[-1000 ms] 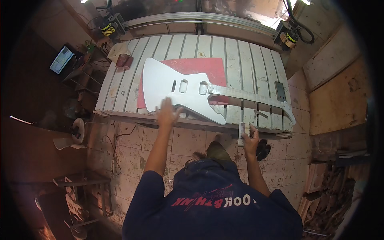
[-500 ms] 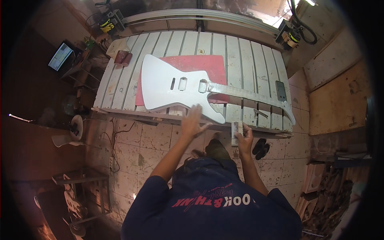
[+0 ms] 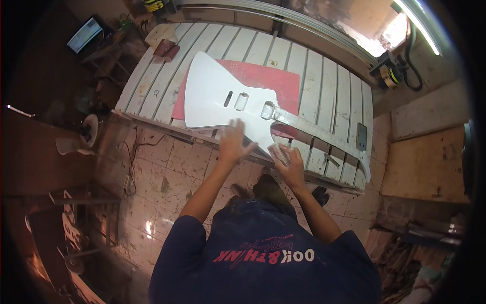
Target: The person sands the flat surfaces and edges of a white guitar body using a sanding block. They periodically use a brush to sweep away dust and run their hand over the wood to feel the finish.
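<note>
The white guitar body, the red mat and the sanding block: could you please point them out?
white guitar body [image 3: 212, 99], head view, flat top face.
red mat [image 3: 273, 81], head view, bare upper part.
sanding block [image 3: 280, 153], head view, pale face above right hand's fingers.

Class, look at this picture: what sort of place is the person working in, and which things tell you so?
Probably a small woodworking or guitar-making workshop. An unfinished white guitar body lies on a slatted workbench, the right hand holds a sanding block, and timber offcuts are stacked nearby.

A white guitar body [image 3: 223, 101] with a pale grey-white neck [image 3: 324, 137] lies on a red mat [image 3: 273, 81]. The workbench [image 3: 324, 76] beneath is made of whitish, paint-stained slats. The right hand [image 3: 291, 164] holds a small pale grey block [image 3: 279, 153]. The person's shirt [image 3: 263, 253] is dark navy with red and white lettering. The floor tiles [image 3: 167, 172] are beige and grimy.
</note>
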{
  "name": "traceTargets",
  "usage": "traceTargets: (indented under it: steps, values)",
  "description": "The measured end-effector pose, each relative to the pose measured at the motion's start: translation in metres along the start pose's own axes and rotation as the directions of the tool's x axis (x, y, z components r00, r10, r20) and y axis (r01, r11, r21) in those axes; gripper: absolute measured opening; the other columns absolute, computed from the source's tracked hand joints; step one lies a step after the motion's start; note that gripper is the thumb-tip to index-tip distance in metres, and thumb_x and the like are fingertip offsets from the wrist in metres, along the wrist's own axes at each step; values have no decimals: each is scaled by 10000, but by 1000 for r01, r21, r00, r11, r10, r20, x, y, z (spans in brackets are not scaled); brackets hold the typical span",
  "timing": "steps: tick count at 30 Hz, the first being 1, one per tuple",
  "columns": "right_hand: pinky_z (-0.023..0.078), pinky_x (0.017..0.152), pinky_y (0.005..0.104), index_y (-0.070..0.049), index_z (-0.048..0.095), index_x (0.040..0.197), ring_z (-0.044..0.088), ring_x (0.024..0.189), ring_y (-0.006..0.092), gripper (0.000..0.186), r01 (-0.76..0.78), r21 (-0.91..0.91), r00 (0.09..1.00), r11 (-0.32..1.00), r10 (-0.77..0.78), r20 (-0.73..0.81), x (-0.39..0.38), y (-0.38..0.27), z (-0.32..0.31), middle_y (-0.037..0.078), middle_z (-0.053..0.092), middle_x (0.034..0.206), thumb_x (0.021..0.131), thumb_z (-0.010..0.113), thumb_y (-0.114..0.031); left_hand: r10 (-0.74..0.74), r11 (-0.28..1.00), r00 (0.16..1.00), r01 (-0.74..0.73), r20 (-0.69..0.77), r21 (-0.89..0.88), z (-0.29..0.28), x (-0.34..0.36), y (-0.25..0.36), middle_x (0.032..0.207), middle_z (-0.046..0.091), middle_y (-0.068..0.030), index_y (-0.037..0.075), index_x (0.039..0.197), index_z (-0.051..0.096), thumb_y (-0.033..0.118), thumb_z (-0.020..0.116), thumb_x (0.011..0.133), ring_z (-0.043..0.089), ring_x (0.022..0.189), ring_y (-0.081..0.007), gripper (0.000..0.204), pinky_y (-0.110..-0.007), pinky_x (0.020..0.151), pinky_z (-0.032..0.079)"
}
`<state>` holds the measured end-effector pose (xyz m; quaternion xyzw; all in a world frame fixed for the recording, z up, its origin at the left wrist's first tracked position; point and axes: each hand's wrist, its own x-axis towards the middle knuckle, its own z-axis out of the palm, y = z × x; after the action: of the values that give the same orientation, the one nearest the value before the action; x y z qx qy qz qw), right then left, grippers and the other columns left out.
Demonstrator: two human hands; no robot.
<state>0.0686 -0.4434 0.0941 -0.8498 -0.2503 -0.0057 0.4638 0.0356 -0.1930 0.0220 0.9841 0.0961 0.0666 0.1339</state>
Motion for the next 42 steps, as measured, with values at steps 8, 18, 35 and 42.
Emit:
traceTargets:
  steps: [8, 18, 35, 42]
  values:
    - [489, 714, 448, -185, 752, 1245, 616, 839, 315, 500, 468, -200, 856, 861, -385, 345, 65, 23, 20, 99, 598, 886, 767, 781, -41, -480, 855, 827, 515, -293, 54, -11, 53, -132, 1675, 398, -130, 185, 1621, 435, 644, 548, 999, 387, 1532, -357, 782, -660, 1236, 255]
    - [477, 699, 456, -217, 714, 1302, 591, 838, 317, 619, 572, -7, 757, 820, -526, 387, 173, -2, 149, 123, 566, 897, 709, 822, -77, -737, 675, 660, 710, -146, -201, -30, 84, -143, 1350, 640, -184, 171, 1552, 535, 697, 649, 922, 589, 1257, -404, 828, -561, 1011, 506]
    - [499, 747, 439, -168, 755, 1260, 575, 838, 310, 581, 542, -71, 700, 837, -403, 589, 155, 30, 85, 109, 634, 951, 696, 829, -54, -741, 635, 650, 597, -169, -489, -22, 68, -181, 1312, 647, -222, 79, 1456, 623, 644, 717, 912, 598, 1216, -411, 790, -507, 1034, 486]
    - [490, 739, 457, -187, 754, 1258, 588, 859, 316, 529, 567, -15, 732, 824, -495, 468, 209, -34, 202, 116, 613, 919, 744, 794, -64, -716, 667, 650, 531, -253, -523, -11, 68, -188, 1220, 655, -186, 152, 1398, 690, 565, 667, 977, 611, 1172, -417, 590, -509, 985, 517]
